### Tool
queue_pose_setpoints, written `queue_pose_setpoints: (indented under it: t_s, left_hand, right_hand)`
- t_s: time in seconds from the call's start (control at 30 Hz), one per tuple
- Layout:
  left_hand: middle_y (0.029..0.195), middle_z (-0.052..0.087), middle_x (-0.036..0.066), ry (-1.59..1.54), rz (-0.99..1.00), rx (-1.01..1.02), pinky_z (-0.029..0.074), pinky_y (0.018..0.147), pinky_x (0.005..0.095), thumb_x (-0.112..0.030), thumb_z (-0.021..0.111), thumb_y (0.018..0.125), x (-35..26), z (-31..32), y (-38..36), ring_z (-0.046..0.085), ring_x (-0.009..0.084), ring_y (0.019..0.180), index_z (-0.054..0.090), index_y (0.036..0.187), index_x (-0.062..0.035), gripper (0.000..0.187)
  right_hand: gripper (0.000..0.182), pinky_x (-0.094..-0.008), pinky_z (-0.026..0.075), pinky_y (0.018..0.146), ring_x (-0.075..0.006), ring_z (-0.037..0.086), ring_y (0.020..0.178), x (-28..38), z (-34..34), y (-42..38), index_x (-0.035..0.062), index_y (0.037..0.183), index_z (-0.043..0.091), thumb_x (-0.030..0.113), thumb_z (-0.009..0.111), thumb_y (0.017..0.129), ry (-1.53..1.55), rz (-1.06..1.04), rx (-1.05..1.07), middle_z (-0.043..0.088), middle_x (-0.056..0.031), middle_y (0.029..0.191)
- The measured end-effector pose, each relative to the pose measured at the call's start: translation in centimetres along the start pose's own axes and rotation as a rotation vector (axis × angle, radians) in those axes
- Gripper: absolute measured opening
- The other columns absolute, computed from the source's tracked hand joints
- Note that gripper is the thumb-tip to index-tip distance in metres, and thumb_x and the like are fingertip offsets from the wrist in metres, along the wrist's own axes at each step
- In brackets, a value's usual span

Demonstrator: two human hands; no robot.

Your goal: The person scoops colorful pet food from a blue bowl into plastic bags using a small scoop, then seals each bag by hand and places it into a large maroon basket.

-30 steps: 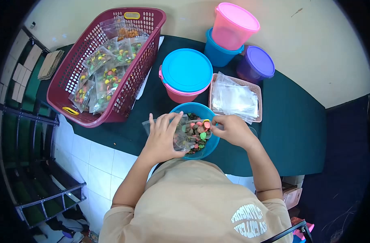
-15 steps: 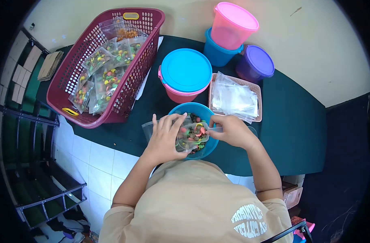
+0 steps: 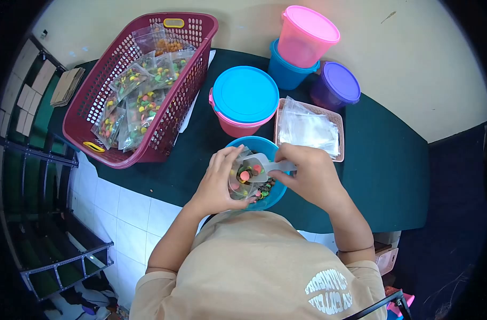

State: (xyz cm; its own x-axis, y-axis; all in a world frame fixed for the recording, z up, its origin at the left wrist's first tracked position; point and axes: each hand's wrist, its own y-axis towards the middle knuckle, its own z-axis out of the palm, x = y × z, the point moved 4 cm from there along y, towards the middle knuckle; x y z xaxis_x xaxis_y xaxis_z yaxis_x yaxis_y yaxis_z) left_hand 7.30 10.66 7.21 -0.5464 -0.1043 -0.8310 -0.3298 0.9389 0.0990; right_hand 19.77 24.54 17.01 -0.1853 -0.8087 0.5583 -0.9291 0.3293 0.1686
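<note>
Okay, both hands are busy over the blue tub at the near edge of the green-covered table. Our left hand has the clear plastic bag in a wide curl, fingers along its far side and thumb below, cupping rather than pinching — the bag sits above the tub, its mouth toward the scoop. Our right hand is closed round the handle of the translucent scoop, thumb and fingers together, and the scoop's head is at the bag's mouth. Pink, brown and yellow button-shaped pieces show in or behind the clear plastic; we can't sort out which lie in the bag and which in the scoop. More loose pieces sit in the tub. Handling, we'd judge: the bag is light, limp and slick, likely to fold in if held at one point, so best taken by both sides just under the mouth, with a soft squeeze. The scoop looks stiff and light; low on the handle seems the steadiest hold. The pieces look small and firm, prone to roll off a tilted edge. Around — filled bags in the maroon basket, flat bags in the pink tray.
</note>
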Motion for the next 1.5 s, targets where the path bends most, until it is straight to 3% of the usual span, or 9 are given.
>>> queue_pose_setpoints:
  t_s: [0.33, 0.53, 0.63, 0.77, 0.9, 1.0, 1.23, 1.33, 1.5]
  left_hand:
    - [0.128, 0.045, 0.015, -0.579, 0.04, 0.184, 0.034, 0.104, 0.0393, -0.024, 0.08, 0.055, 0.5, -1.1, 0.6, 0.044, 0.0286, 0.124, 0.02, 0.145, -0.0089, 0.109]
    - [0.12, 0.049, 0.013, -0.802, 0.015, 0.369, 0.034, 0.103, 0.04, -0.03, 0.075, 0.054, -0.6, -1.2, 1.0, 0.047, 0.0275, 0.12, 0.029, 0.139, -0.0044, 0.099]
    - [0.122, 0.048, 0.011, -0.769, 0.036, 0.367, 0.035, 0.102, 0.0396, -0.032, 0.079, 0.055, 0.0, -1.8, 0.9, 0.047, 0.0236, 0.118, 0.027, 0.14, -0.0054, 0.103]
    - [0.119, 0.05, 0.012, -0.726, -0.002, 0.269, 0.037, 0.1, 0.039, -0.028, 0.076, 0.058, 1.1, -3.1, 0.2, 0.048, 0.0256, 0.116, 0.029, 0.139, -0.0059, 0.096]
    - [0.12, 0.05, 0.013, -0.63, -0.023, 0.145, 0.04, 0.096, 0.0394, -0.028, 0.077, 0.062, 3.9, -4.4, -0.7, 0.051, 0.0246, 0.109, 0.029, 0.139, -0.008, 0.092]
    - [0.122, 0.048, 0.014, -0.477, -0.166, 0.044, 0.041, 0.095, 0.0409, -0.027, 0.077, 0.066, 7.0, -4.4, -1.4, 0.051, 0.0257, 0.109, 0.032, 0.138, -0.0119, 0.087]
    - [0.125, 0.047, 0.017, -0.553, -0.484, 0.024, 0.042, 0.096, 0.0404, -0.025, 0.076, 0.072, 10.6, -1.7, -2.0, 0.05, 0.0261, 0.112, 0.035, 0.136, -0.0107, 0.077]
    - [0.125, 0.047, 0.016, -0.801, -0.441, 0.001, 0.039, 0.098, 0.0402, -0.024, 0.074, 0.074, 10.6, -0.5, -1.7, 0.047, 0.0253, 0.116, 0.034, 0.136, -0.0101, 0.075]
    - [0.123, 0.048, 0.013, -0.959, -0.377, -0.071, 0.04, 0.098, 0.0409, -0.022, 0.072, 0.073, 9.7, -0.2, -0.9, 0.049, 0.0248, 0.115, 0.033, 0.136, -0.0106, 0.075]
  right_hand:
    - [0.021, -0.0357, 0.046, 0.074, -0.0253, 0.061, 0.08, 1.1, -1.1, -0.6, 0.0062, 0.095, 0.061, 0.006, 0.071, 0.076, 0.319, -0.125, -0.241, 0.065, -0.008, 0.09]
    - [0.025, -0.04, 0.035, 0.084, -0.0248, 0.051, 0.096, 2.4, 3.4, -0.6, 0.0115, 0.096, 0.063, 0.007, 0.072, 0.074, 0.22, -0.268, 0.169, 0.06, -0.0061, 0.092]
    - [0.024, -0.0367, 0.039, 0.08, -0.0246, 0.053, 0.089, 1.6, 0.2, -0.9, 0.0071, 0.096, 0.062, 0.004, 0.071, 0.074, 0.236, -0.322, -0.086, 0.061, -0.0084, 0.089]
    - [0.013, -0.0276, 0.048, 0.07, -0.0209, 0.063, 0.083, -0.9, -3.8, -2.4, -0.0009, 0.093, 0.059, -0.001, 0.063, 0.082, 0.626, -0.06, -0.439, 0.06, -0.0096, 0.088]
    - [0.015, -0.0337, 0.048, 0.073, -0.0267, 0.064, 0.083, -3.4, -0.3, -2.2, 0.0004, 0.094, 0.059, 0.003, 0.065, 0.081, 0.269, 0.154, -0.258, 0.06, -0.0135, 0.087]
    - [0.014, -0.0408, 0.043, 0.071, -0.0289, 0.057, 0.082, -5.8, 5.8, -2.7, 0.0042, 0.09, 0.059, 0.003, 0.065, 0.077, -0.224, 0.049, -0.149, 0.059, -0.0127, 0.076]
    - [0.022, -0.0367, 0.038, 0.073, -0.0243, 0.057, 0.081, -10.0, 13.1, -4.9, 0.0075, 0.092, 0.057, 0.005, 0.06, 0.071, -0.39, 0.037, -0.017, 0.062, -0.0076, 0.071]
    - [0.022, -0.0404, 0.037, 0.073, -0.0244, 0.058, 0.082, -9.8, 13.4, -4.8, 0.007, 0.094, 0.057, 0.006, 0.059, 0.072, -0.41, 0.084, 0.046, 0.062, -0.0089, 0.07]
    - [0.018, -0.0578, 0.033, 0.092, -0.025, 0.058, 0.086, -9.2, 13.8, -5.8, 0.0098, 0.096, 0.056, 0.005, 0.061, 0.079, -0.353, 0.181, 0.181, 0.06, -0.0063, 0.072]
